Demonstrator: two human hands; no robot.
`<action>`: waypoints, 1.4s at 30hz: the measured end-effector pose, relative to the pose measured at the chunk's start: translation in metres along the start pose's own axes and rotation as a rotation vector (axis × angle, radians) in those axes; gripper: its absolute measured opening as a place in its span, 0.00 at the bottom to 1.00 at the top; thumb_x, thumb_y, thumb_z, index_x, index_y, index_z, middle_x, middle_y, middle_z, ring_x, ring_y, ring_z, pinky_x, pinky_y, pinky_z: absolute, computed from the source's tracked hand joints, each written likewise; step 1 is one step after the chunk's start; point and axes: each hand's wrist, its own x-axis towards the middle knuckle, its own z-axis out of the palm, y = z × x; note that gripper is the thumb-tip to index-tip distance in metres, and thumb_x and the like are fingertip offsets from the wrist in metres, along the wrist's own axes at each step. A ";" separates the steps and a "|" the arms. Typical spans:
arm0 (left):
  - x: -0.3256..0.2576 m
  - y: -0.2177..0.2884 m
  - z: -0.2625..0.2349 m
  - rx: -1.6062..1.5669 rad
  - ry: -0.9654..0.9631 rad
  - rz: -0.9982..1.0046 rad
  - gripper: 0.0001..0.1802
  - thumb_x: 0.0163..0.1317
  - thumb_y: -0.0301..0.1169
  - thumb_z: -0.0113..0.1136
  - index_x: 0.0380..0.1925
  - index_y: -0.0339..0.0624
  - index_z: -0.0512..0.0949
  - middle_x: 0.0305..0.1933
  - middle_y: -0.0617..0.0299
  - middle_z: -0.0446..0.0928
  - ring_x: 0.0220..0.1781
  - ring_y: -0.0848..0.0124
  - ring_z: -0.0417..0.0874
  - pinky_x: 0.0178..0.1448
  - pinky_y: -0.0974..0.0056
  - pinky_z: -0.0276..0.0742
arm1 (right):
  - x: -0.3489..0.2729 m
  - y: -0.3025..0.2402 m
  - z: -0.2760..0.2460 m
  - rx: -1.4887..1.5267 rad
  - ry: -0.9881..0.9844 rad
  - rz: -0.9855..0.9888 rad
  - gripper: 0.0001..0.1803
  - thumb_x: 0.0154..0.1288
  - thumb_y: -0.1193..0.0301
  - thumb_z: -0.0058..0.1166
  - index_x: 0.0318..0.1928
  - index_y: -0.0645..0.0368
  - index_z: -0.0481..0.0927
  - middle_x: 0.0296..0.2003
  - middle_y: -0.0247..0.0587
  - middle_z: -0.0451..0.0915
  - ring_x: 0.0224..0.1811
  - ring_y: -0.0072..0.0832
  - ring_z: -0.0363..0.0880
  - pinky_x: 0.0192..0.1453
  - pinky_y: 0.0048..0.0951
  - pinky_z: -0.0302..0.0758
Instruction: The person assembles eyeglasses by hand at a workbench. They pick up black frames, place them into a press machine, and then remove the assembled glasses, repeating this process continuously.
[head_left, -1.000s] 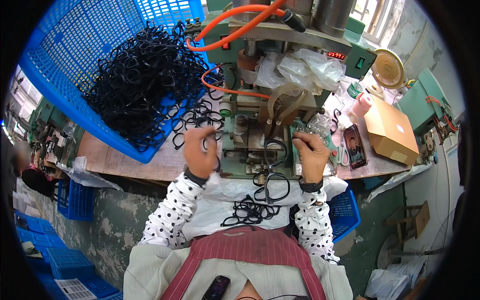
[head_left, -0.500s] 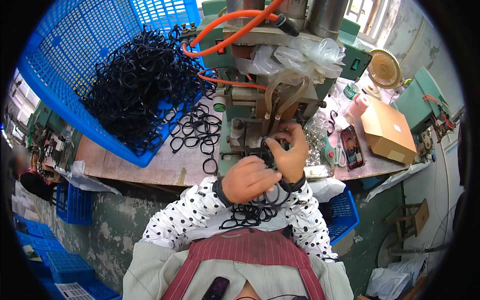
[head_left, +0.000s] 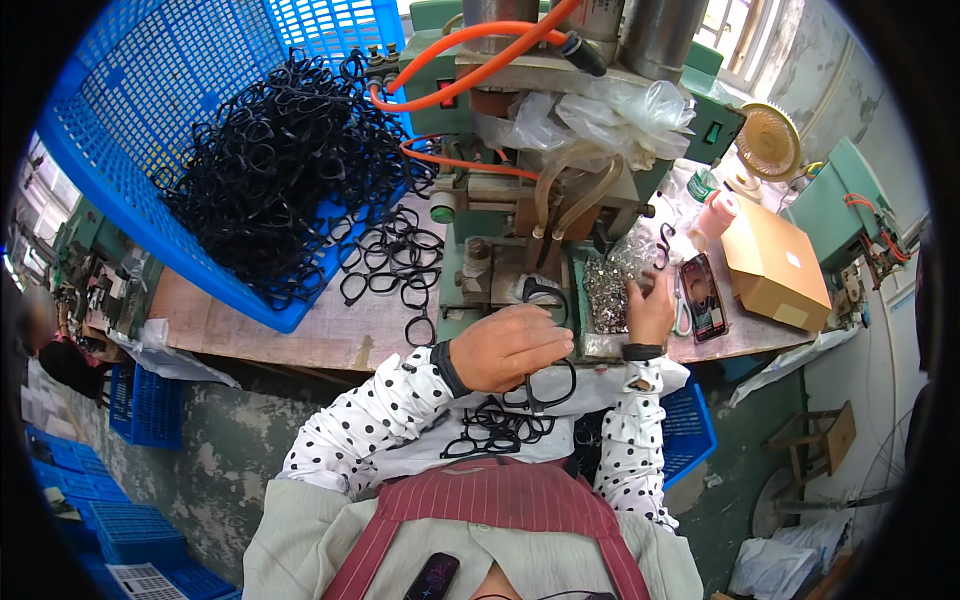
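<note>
My left hand (head_left: 512, 348), fingers curled, grips a black eyeglass frame (head_left: 552, 388) at the press. One rim hangs below the fingers; another dark rim (head_left: 546, 293) shows above them beside the metal fixture. Whether both rims belong to one frame I cannot tell. At the right edge of a tray of small shiny metal parts (head_left: 606, 300), my right hand (head_left: 650, 312) has its fingers bent, with thumb and fingers apart; nothing shows between them. Several black frames (head_left: 500, 428) lie on the white cloth at my lap.
A green press (head_left: 465, 255) with orange hoses stands ahead. To its left, a blue basket (head_left: 130, 225) spills black frames onto the table (head_left: 285, 338). On the right are a phone (head_left: 703, 297), scissors (head_left: 683, 312) and a cardboard box (head_left: 775, 258). A blue crate (head_left: 690, 430) sits below.
My right hand has left the press fixture and moved right to the metal parts tray. My left hand has shifted slightly right, and the eyeglass rims around it show more plainly.
</note>
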 end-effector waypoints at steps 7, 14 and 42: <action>-0.002 0.000 -0.001 0.007 -0.017 -0.009 0.26 0.53 0.19 0.60 0.55 0.37 0.74 0.57 0.52 0.77 0.51 0.53 0.79 0.58 0.50 0.75 | -0.025 -0.001 -0.011 -0.119 -0.103 -0.289 0.11 0.49 0.64 0.68 0.35 0.48 0.84 0.49 0.31 0.80 0.57 0.38 0.70 0.59 0.56 0.60; 0.002 0.006 -0.002 0.114 -0.009 -0.020 0.24 0.55 0.22 0.59 0.55 0.38 0.74 0.57 0.53 0.77 0.51 0.55 0.79 0.57 0.51 0.75 | -0.026 -0.008 -0.004 -0.050 -0.018 -0.269 0.07 0.49 0.65 0.68 0.31 0.47 0.86 0.53 0.32 0.78 0.60 0.41 0.67 0.62 0.54 0.57; -0.173 -0.121 -0.063 0.438 -0.286 -1.811 0.30 0.53 0.56 0.55 0.34 0.38 0.85 0.36 0.45 0.84 0.42 0.52 0.84 0.49 0.55 0.77 | -0.021 -0.041 -0.019 0.606 -0.089 -0.062 0.04 0.54 0.76 0.64 0.33 0.57 0.85 0.29 0.33 0.83 0.32 0.23 0.75 0.39 0.26 0.71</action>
